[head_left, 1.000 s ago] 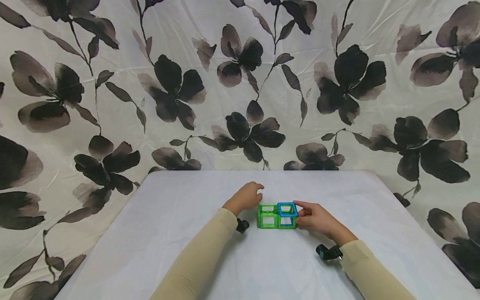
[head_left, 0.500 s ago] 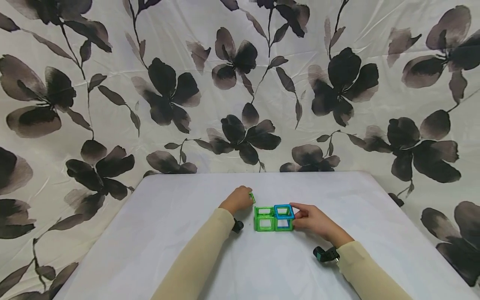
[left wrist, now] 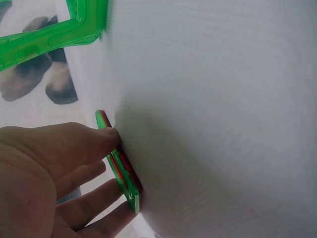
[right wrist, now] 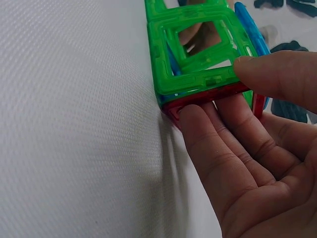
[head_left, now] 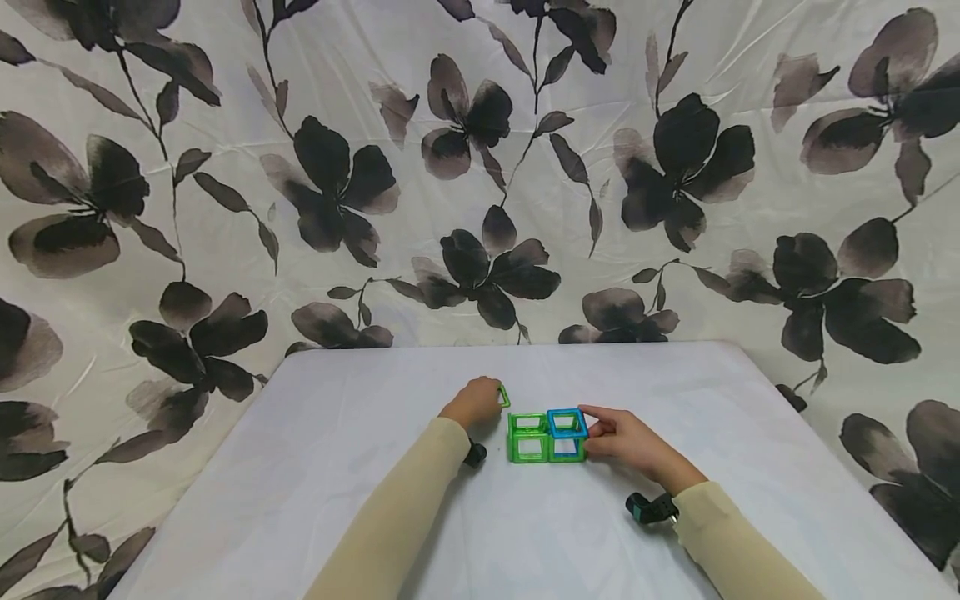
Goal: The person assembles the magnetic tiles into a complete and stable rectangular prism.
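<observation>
Two joined cubes of see-through magnetic tiles stand on the white table, the block of magnetic tiles [head_left: 529, 450]. Its front is green, a blue tile [head_left: 567, 423] tops the right cube, and a red side shows in the right wrist view. My right hand [head_left: 637, 443] holds the block at its right end, its thumb on the green edge and its fingers against the red side. Behind and left of the block, my left hand [head_left: 474, 402] pinches green magnetic tiles [left wrist: 121, 171] standing on edge, with red showing along them in the left wrist view.
The white tabletop [head_left: 360, 400] reaches back to a floral cloth [head_left: 480, 167] hanging behind it. A small dark camera [head_left: 651, 508] is strapped at the right wrist, another at the left [head_left: 476, 454].
My left hand has moved slightly left, away from the block, and a green tile now shows in its fingers. My right hand keeps its place at the block.
</observation>
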`<state>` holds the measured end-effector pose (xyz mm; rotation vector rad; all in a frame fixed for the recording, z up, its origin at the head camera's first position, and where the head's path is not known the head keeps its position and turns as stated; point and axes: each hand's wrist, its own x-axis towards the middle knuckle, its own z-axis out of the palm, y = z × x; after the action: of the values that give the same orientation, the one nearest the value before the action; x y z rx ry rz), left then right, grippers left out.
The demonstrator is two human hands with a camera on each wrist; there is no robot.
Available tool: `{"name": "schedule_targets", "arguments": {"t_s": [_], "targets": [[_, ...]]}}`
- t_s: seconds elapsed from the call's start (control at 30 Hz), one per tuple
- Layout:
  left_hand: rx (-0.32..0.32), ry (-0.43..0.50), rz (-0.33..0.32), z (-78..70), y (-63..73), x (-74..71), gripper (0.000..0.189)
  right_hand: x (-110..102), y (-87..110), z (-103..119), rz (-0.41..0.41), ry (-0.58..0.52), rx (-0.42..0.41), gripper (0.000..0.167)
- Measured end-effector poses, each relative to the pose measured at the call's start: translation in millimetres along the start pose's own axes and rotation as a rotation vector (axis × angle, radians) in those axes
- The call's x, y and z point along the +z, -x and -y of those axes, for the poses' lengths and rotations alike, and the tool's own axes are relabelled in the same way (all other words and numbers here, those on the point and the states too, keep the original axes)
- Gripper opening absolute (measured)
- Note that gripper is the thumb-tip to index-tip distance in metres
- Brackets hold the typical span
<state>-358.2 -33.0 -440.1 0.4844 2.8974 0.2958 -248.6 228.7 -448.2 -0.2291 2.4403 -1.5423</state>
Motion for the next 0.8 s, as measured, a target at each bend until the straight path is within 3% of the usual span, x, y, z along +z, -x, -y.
{"name": "schedule_targets", "arguments": {"t_s": [0.37,0.8], "targets": [[0.000,-0.071,-0.040,0.6,2.0,0.5,0.032,-1.0,-0.4,-1.4,0.004,0.002,-0.005,0.069],[0.024,0.028,-0.065,6.1,15.7,-1.4,0.032,-0.1,-0.3,1.0,-0.015,0.003,0.022,0.068]]}}
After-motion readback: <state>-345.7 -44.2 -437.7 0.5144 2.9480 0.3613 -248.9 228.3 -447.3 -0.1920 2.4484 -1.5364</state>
